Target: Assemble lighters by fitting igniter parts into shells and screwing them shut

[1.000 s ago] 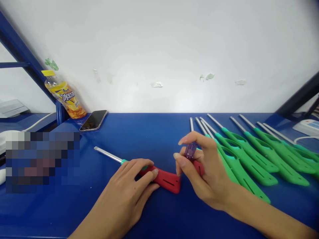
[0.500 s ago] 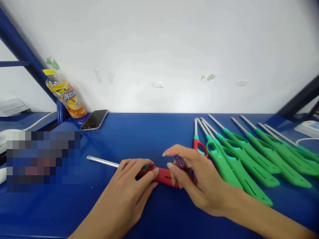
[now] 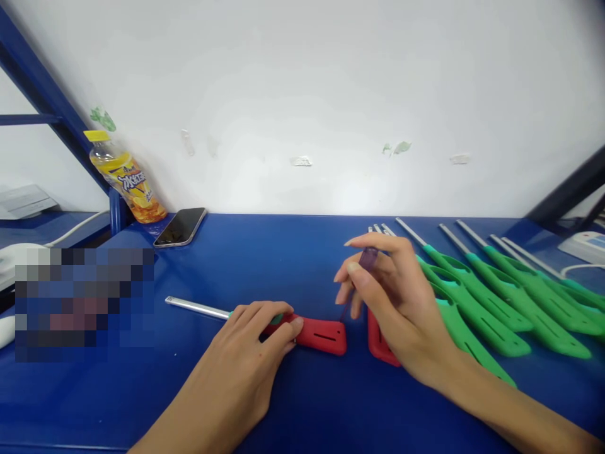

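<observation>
A red long-necked lighter (image 3: 317,335) lies on the blue tabletop, its silver nozzle pointing left. My left hand (image 3: 253,343) is closed over its middle and presses it to the table, hiding the trigger area. In my right hand (image 3: 394,296) is a small screwdriver with a translucent purple handle (image 3: 368,257), gripped between thumb and fingers. Its thin shaft slants down toward the lighter's right end, where a small hole shows; whether the tip touches cannot be told. A second red lighter (image 3: 378,343) lies partly hidden under my right hand.
Several green long-necked lighters (image 3: 505,301) lie in a slanted row at the right. A black-screened phone (image 3: 182,227) and a yellow-capped drink bottle (image 3: 130,180) are at the back left. A white wall (image 3: 293,94) rises behind the table. A pixelated patch covers the left.
My right hand has lifted and moved right with the screwdriver, uncovering the red lighter's right end and the screwdriver's shaft. My left hand stays on the lighter.
</observation>
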The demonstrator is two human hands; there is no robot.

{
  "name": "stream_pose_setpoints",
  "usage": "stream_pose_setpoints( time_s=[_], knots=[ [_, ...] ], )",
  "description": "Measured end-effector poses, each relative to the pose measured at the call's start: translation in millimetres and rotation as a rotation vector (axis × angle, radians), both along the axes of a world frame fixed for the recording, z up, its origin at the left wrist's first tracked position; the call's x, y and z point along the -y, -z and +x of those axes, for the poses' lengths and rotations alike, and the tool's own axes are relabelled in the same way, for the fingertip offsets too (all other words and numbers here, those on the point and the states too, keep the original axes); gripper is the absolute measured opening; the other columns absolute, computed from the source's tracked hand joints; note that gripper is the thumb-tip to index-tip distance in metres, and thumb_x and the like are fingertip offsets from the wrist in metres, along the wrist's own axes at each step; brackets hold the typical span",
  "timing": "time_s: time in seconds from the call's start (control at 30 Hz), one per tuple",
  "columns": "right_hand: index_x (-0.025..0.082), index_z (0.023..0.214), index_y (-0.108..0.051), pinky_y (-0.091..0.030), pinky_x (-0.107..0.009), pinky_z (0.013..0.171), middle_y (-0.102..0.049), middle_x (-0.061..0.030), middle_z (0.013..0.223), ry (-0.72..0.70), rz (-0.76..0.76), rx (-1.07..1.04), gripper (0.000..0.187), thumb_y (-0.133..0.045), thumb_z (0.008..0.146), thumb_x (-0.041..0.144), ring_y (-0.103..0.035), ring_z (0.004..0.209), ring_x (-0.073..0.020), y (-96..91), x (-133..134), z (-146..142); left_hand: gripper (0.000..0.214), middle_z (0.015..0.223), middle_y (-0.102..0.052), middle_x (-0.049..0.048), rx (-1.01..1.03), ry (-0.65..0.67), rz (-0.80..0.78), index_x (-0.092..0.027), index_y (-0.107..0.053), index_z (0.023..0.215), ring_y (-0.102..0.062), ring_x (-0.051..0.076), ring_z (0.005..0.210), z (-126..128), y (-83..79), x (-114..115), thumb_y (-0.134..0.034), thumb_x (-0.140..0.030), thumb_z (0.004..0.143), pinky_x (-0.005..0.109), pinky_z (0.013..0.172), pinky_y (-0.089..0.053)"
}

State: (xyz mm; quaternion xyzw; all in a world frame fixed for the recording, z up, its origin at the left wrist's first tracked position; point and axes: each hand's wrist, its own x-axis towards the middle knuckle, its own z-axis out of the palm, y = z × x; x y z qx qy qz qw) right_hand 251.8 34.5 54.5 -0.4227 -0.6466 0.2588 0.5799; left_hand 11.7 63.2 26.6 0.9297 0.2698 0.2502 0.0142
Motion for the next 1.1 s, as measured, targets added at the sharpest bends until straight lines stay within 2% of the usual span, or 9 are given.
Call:
stream_pose_setpoints(
  time_s=[0.17, 0.43, 0.57, 0.7, 0.8, 0.9, 1.1],
  knots=[
    [0.037, 0.131, -0.057, -0.062, -0.026, 0.068, -0.068, 0.0013, 0.105, -0.047, -0.034, 0.038, 0.019, -0.048, 0.115, 0.033, -0.074, 0.089, -0.0134, 1.4, 1, 1, 0.041, 0.129, -0.065, 0.0085, -0.013, -0.008, -0.026, -0.024, -0.062, 0.129, -0.066, 0.026, 0.109, -1, -1.0, 0, -0.044, 0.001, 0.102, 0.045, 0.093, -0.053],
    [0.031, 0.12, -0.062, -0.06, -0.029, 0.084, -0.07, -0.0004, 0.111, -0.056, -0.005, 0.093, 0.019, -0.044, 0.116, 0.032, -0.071, 0.099, -0.0143, -4.6, 1, 1, 0.046, 0.129, -0.066, 0.0084, -0.023, -0.006, -0.039, -0.024, -0.062, 0.129, -0.066, 0.025, 0.109, -3, -1.9, 3, -0.044, 0.005, 0.098, 0.044, 0.092, -0.055],
    [0.03, 0.118, -0.067, -0.057, -0.033, 0.089, -0.068, -0.0038, 0.117, 0.043, 0.075, 0.248, 0.018, -0.05, 0.113, 0.026, -0.067, 0.109, -0.0183, -7.6, 0, 2, 0.049, 0.128, -0.067, 0.0082, -0.014, -0.005, -0.01, -0.024, -0.063, 0.128, -0.067, 0.025, 0.109, -2, -2.1, 2, -0.043, 0.007, 0.095, 0.043, 0.092, -0.055],
    [0.029, 0.115, -0.072, -0.056, -0.034, 0.084, -0.067, -0.0044, 0.108, 0.105, 0.099, 0.392, 0.018, -0.055, 0.111, 0.024, -0.067, 0.096, -0.0181, -7.0, -3, 3, 0.049, 0.125, -0.07, 0.008, -0.017, -0.002, 0.029, -0.022, -0.066, 0.125, -0.068, 0.025, 0.107, -1, -3.6, 0, -0.043, 0.008, 0.093, 0.042, 0.091, -0.055],
    [0.027, 0.118, -0.071, -0.056, -0.037, 0.084, -0.072, -0.0049, 0.109, 0.091, 0.064, 0.566, 0.018, -0.056, 0.11, 0.022, -0.07, 0.096, -0.02, -0.7, -6, 3, 0.048, 0.125, -0.071, 0.0077, -0.022, 0.005, 0.054, -0.021, -0.067, 0.123, -0.068, 0.026, 0.107, -1, -5.0, 0, -0.044, 0.008, 0.093, 0.042, 0.091, -0.055],
    [0.024, 0.119, -0.07, -0.053, -0.046, 0.09, -0.077, -0.0061, 0.109, 0.057, 0.052, 0.757, 0.018, -0.056, 0.109, 0.017, -0.071, 0.099, -0.0252, 8.0, -8, 3, 0.046, 0.125, -0.073, 0.0075, -0.023, 0.013, 0.064, -0.02, -0.068, 0.121, -0.069, 0.026, 0.108, -1, -6.2, 1, -0.044, 0.008, 0.093, 0.042, 0.091, -0.054],
    [0.022, 0.118, -0.071, -0.049, -0.052, 0.097, -0.079, -0.0075, 0.111, 0.01, 0.012, 0.876, 0.02, -0.055, 0.108, 0.015, -0.07, 0.102, -0.0277, 11.3, -8, 5, 0.048, 0.123, -0.075, 0.0064, -0.01, 0.018, 0.076, -0.021, -0.069, 0.12, -0.069, 0.025, 0.105, 0, -8.1, 1, -0.044, 0.008, 0.091, 0.04, 0.09, -0.054]
  ],
)
